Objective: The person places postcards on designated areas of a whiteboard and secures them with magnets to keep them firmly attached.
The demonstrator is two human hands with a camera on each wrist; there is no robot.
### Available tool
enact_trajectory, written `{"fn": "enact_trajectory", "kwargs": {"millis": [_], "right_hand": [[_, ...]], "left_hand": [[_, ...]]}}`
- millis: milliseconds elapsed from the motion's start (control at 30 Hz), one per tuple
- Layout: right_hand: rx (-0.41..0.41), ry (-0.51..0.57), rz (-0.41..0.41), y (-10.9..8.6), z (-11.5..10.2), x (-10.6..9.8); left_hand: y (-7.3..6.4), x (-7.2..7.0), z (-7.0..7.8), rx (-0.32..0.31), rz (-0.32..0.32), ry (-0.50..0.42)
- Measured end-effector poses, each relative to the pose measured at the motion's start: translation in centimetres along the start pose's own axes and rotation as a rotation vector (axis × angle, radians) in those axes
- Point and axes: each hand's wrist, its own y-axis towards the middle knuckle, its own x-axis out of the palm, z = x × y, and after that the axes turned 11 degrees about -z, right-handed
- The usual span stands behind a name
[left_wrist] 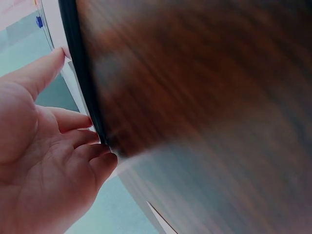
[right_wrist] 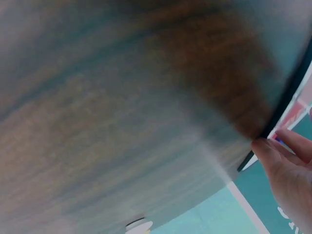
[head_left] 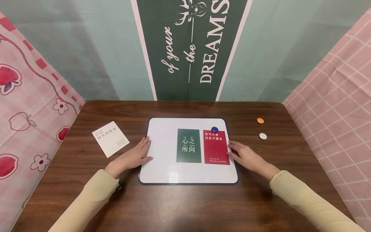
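Observation:
A whiteboard [head_left: 162, 151] with a dark rim lies flat on the table. On it are a green card [head_left: 189, 156] and, to its right, a red card [head_left: 215, 151]. A round blue magnet [head_left: 214, 129] sits over the red card's top edge. My left hand [head_left: 130, 156] rests against the board's left edge, its thumb reaching onto the white surface. In the left wrist view, the fingers of that hand [left_wrist: 53, 151] touch the dark rim. My right hand [head_left: 246, 157] touches the opposite edge, fingertips close beside the red card. Neither hand lifts anything.
A white card [head_left: 111, 138] with printed writing lies at a slant left of the board. On the right are an orange magnet [head_left: 260, 120] and a white magnet [head_left: 262, 136]. Fabric curtains [head_left: 258, 51] surround the brown wooden table [head_left: 185, 206] at the back and sides.

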Motion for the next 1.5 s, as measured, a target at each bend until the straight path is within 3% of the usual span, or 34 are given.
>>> {"fn": "enact_trajectory", "kwargs": {"millis": [467, 1500], "right_hand": [[0.106, 0.174, -0.003, 0.7, 1.7, -2.5], [0.359, 0.279, 0.098, -1.4, 7.6, -6.0]], "left_hand": [[-0.4, 0.3, -0.1, 0.016, -0.02, -0.019], [-0.7, 0.8, 0.1, 0.033, -0.013, 0.001]]}}
